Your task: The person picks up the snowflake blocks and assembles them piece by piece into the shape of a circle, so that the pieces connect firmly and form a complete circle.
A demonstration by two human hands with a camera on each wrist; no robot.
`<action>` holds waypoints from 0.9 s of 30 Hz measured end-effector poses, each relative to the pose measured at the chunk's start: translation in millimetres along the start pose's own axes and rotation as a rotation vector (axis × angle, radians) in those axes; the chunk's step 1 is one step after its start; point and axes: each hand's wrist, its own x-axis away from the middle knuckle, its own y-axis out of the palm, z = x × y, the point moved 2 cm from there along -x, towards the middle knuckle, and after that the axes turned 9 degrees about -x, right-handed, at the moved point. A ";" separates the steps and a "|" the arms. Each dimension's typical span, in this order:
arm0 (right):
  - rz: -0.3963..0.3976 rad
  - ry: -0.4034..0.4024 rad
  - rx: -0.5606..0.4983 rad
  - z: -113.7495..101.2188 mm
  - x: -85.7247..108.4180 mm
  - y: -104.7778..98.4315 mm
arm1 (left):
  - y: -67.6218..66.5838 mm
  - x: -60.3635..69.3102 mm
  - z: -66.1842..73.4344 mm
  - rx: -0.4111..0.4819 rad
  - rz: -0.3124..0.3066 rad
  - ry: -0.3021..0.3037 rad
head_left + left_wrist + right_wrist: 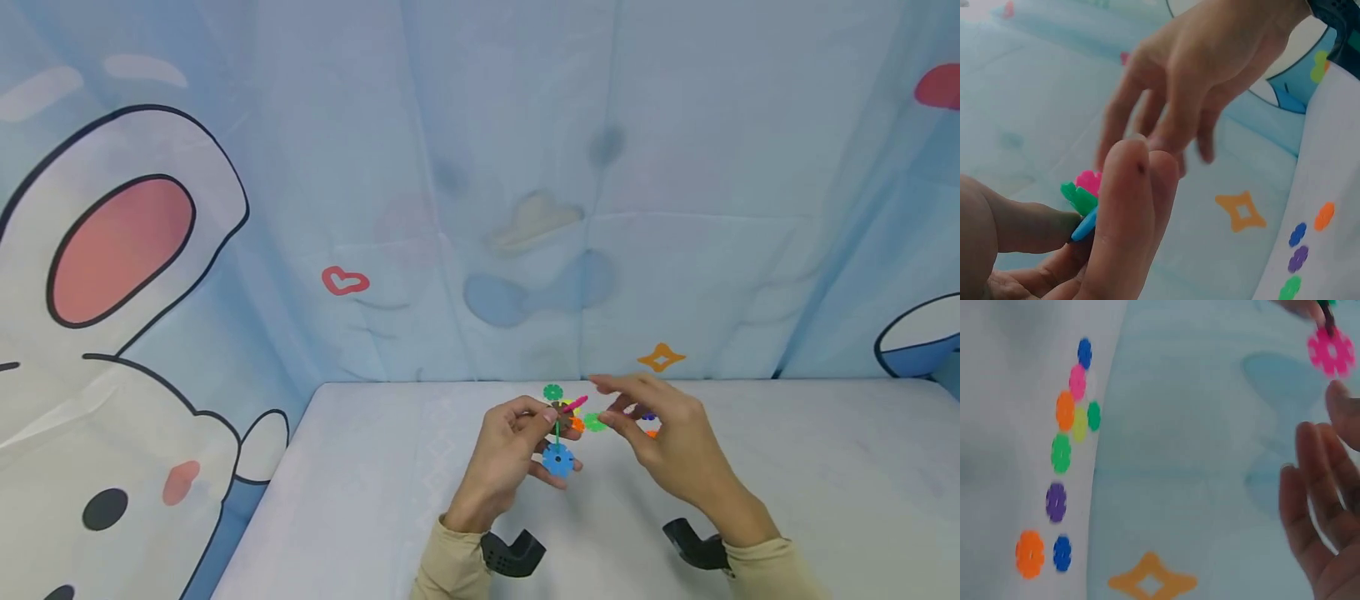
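Note:
My left hand (504, 448) pinches a small joined cluster of notched plastic discs. A blue disc (558, 460) hangs at its lower end, and a pink disc (576, 404) sticks out toward the right hand. In the left wrist view, thumb and fingers (1124, 219) grip it, with a green disc (1079, 197) and part of a blue one (1085, 225) showing. My right hand (675, 437) is just right of the cluster, fingers spread and slightly bent, holding nothing visible. The right wrist view shows the pink disc (1332, 351) just beyond the right hand's fingertips (1305, 431).
Loose discs lie in a rough line at the table's back edge, among them an orange (1030, 554), a purple (1056, 502) and a light green one (1060, 453). Behind the white table (360, 500) hangs a blue printed curtain (480, 167).

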 end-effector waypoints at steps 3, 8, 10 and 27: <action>-0.050 0.150 0.077 22.6 5.9 -11.5 | -11.6 -3.0 -4.0 0.002 0.023 -0.012; -0.287 0.540 0.156 70.8 25.8 -24.8 | -34.9 -4.8 -8.6 -0.010 0.053 -0.018; -0.384 0.634 0.171 86.5 33.7 -24.6 | -42.8 -4.2 -8.1 -0.022 0.054 -0.009; -0.422 0.711 0.152 110.6 52.7 -10.5 | -61.1 -0.4 3.4 -0.114 0.025 0.053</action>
